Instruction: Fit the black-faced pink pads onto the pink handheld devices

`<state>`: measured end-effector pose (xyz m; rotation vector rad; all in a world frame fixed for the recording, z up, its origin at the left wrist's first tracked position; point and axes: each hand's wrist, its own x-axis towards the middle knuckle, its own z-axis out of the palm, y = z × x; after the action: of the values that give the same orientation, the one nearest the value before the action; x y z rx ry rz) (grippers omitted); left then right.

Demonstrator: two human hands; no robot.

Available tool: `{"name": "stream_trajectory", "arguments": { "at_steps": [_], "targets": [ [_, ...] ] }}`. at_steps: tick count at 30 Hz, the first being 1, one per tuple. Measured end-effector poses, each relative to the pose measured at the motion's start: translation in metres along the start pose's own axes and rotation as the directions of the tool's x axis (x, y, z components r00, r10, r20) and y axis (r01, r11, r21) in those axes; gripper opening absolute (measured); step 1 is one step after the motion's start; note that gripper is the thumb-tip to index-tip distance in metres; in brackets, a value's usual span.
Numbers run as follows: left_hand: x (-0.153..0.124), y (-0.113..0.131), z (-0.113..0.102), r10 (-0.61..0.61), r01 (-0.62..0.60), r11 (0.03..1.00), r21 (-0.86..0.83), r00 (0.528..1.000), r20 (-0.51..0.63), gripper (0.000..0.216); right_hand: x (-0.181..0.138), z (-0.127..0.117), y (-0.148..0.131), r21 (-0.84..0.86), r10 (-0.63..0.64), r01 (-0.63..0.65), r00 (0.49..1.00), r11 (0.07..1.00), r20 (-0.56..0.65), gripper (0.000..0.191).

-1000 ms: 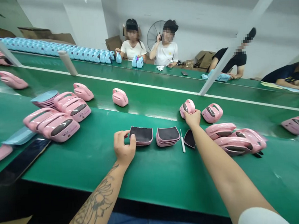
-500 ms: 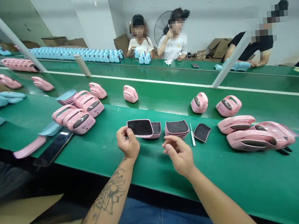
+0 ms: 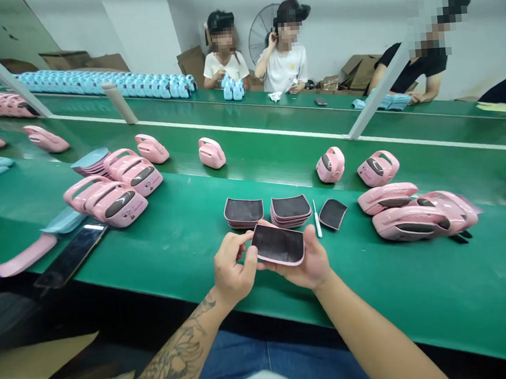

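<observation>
pink panel (image 3: pixel 278 244) now clamped in both the left hand (image 3: pixel 231 272) and right hand (image 3: pixel 308 263), drawn nearer than half a second ago

Green bench (image 3: pixel 416 293), pink shells (image 3: pixel 117 202), dark panel stacks (image 3: pixel 286 208), phone (image 3: pixel 71 257)

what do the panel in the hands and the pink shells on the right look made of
Panel: the pink rim looks like moulded plastic. Its dark face has a dull sheen, possibly film or fabric, but that is unclear. Pink shells: glossy hard plastic, judging by the bright highlights on smooth curves.
</observation>
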<state>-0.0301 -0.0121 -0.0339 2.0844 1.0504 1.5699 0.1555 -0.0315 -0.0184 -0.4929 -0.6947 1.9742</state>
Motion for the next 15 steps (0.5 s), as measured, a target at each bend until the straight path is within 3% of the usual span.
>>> {"name": "stream_trajectory", "arguments": {
  "at_steps": [2,4,6,9,12,15],
  "targets": [
    [0.000,-0.003,-0.011,0.011,-0.012,0.999,0.031,0.999,0.040,0.025,0.000,0.002,-0.005,-0.005,0.024,-0.024,1.000,1.000,-0.008,0.098],
    [0.008,-0.016,-0.023,0.009,-0.007,0.996,0.085,1.000,-0.014,0.023,-0.002,0.005,-0.009,-0.032,0.048,-0.048,0.999,0.998,-0.003,0.094],
    [0.026,-0.039,-0.033,-0.030,0.055,0.987,0.149,0.986,-0.162,0.019,-0.005,0.007,-0.009,-0.112,0.066,-0.067,0.998,0.991,-0.006,0.092],
    [0.068,-0.092,-0.039,-0.198,0.279,0.942,0.187,0.911,-0.362,0.018,-0.008,0.005,-0.006,-0.316,0.069,-0.085,0.996,0.945,-0.061,0.096],
    [0.118,-0.150,-0.029,-0.443,0.509,0.819,0.263,0.854,-0.274,0.044,-0.007,0.002,-0.003,-0.318,0.094,-0.113,0.993,0.941,-0.074,0.107],
    [0.162,-0.193,-0.005,-0.493,0.536,0.791,0.296,0.844,-0.212,0.073,-0.004,0.003,-0.005,-0.115,0.180,-0.183,0.983,0.976,-0.037,0.114]
  ]
}}
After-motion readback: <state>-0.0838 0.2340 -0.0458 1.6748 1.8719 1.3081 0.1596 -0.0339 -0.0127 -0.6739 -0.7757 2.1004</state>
